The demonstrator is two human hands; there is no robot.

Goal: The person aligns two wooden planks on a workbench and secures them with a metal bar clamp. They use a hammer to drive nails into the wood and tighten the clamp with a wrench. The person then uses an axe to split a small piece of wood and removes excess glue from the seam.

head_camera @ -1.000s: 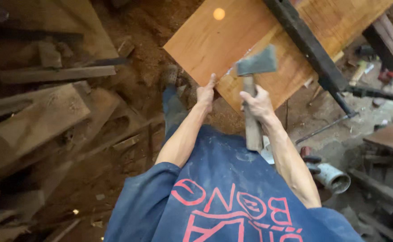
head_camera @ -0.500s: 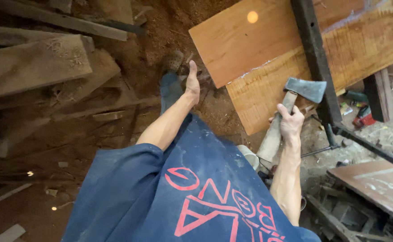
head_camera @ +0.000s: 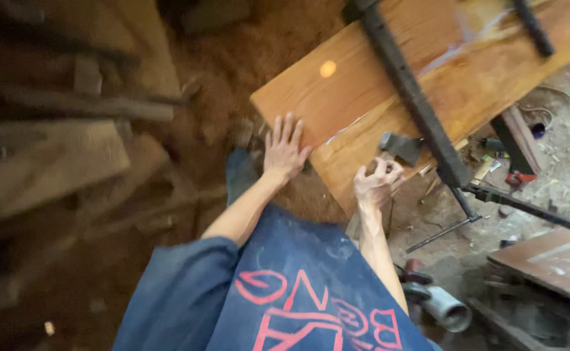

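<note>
Two hands work at the near corner of the wooden board point(head_camera: 376, 97): the left hand point(head_camera: 283, 151) lies open, fingers spread on its near-left edge, while the right hand point(head_camera: 377, 184) grips the hatchet point(head_camera: 398, 147), head against the near edge, handle running back toward the body.

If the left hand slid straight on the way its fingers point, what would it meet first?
The left hand already lies flat at the edge of the wooden board. Going on, it would probably just cross bare board; the black clamp bar lies off to its right.
</note>
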